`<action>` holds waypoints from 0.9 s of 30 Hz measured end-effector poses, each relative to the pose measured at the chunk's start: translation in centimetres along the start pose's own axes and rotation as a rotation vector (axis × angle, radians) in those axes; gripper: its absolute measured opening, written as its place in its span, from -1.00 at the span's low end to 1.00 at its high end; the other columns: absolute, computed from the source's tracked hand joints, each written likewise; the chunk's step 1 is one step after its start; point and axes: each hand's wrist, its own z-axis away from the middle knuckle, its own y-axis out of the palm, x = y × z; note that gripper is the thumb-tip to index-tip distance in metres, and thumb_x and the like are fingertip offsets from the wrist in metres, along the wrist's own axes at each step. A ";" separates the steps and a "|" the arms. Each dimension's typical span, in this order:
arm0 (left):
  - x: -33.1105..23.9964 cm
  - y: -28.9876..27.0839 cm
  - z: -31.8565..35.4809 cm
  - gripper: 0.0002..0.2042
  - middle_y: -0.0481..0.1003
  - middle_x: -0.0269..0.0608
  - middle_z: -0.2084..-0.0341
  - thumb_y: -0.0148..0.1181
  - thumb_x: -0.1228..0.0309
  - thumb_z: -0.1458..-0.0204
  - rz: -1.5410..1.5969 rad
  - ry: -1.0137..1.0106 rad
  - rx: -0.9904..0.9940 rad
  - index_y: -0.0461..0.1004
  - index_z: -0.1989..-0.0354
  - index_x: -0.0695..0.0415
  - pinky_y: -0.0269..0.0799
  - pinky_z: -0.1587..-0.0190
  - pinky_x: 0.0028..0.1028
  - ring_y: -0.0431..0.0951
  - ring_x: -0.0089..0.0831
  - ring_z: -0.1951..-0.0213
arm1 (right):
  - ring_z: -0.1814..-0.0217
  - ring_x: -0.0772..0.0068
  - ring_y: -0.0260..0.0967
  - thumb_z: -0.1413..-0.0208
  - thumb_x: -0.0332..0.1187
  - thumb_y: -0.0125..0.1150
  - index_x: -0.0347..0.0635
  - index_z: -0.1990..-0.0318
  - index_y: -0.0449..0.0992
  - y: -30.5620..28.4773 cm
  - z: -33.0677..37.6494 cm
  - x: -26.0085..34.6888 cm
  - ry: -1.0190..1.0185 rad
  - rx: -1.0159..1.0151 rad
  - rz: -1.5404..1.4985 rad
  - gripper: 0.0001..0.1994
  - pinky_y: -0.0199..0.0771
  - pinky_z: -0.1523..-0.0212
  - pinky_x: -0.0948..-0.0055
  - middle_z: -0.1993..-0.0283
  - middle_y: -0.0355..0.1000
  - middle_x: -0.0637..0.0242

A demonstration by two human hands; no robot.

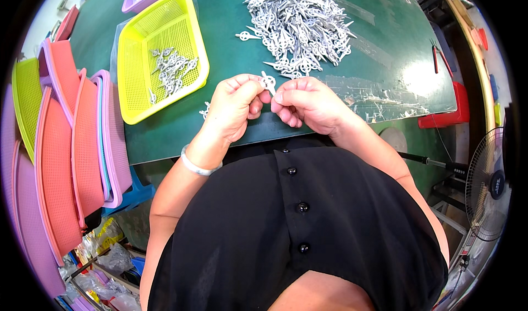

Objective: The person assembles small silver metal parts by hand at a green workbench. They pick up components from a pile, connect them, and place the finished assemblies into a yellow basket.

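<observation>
Between my two hands is a small grey part with a ring-shaped head and a pointed stem (268, 82). My left hand (237, 99) pinches it from the left, thumb against curled fingers. My right hand (308, 103) grips its lower end between thumb and forefinger. Just beyond my hands lies a large heap of the same grey parts (297, 27). To the left, a yellow-green perforated basket (129, 69) holds a smaller batch of these parts (174, 71). A few more parts (205, 110) lie on the table beside my left wrist, partly hidden by it.
A green table (225, 19) spreads under everything. Stacked pink, purple and green baskets (60, 146) stand at the left. Red-handled pliers (435, 58) lie near the right edge, above a red bin (448, 110). A fan (487, 184) stands at far right.
</observation>
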 end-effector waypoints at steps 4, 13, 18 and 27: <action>0.0 -0.1 0.2 -0.91 0.38 -0.32 0.67 0.00 0.47 0.03 -0.005 0.007 0.008 0.38 0.50 0.20 0.03 0.71 -0.72 0.17 -0.69 0.74 | 0.67 0.63 0.22 0.03 -0.38 0.02 -0.24 0.52 0.43 0.0 0.0 -0.1 0.005 0.018 -0.016 -0.85 0.14 0.66 0.67 0.67 0.31 0.40; -0.2 0.3 1.0 -0.95 0.39 -0.33 0.65 0.03 0.50 0.03 -0.130 0.136 -0.056 0.38 0.43 0.21 0.07 0.67 -0.74 0.21 -0.73 0.71 | 0.64 0.66 0.23 0.01 -0.35 0.05 -0.22 0.50 0.43 0.1 0.1 -0.2 0.008 0.018 0.006 -0.85 0.15 0.62 0.69 0.65 0.32 0.42; -0.1 0.1 1.4 -0.95 0.40 -0.33 0.63 0.04 0.51 0.03 -0.216 0.197 -0.060 0.38 0.42 0.21 0.10 0.64 -0.75 0.22 -0.74 0.69 | 0.63 0.67 0.23 0.00 -0.34 0.07 -0.21 0.49 0.44 0.2 0.0 -0.3 0.006 0.017 0.043 -0.85 0.16 0.61 0.70 0.64 0.33 0.44; 0.0 -0.5 1.9 -0.93 0.40 -0.32 0.61 0.04 0.50 0.02 -0.276 0.220 -0.075 0.39 0.39 0.23 0.12 0.63 -0.76 0.23 -0.74 0.68 | 0.63 0.73 0.21 -0.02 -0.33 0.05 -0.21 0.49 0.45 0.8 -0.1 -0.2 -0.016 -0.001 0.200 -0.83 0.18 0.61 0.74 0.64 0.32 0.47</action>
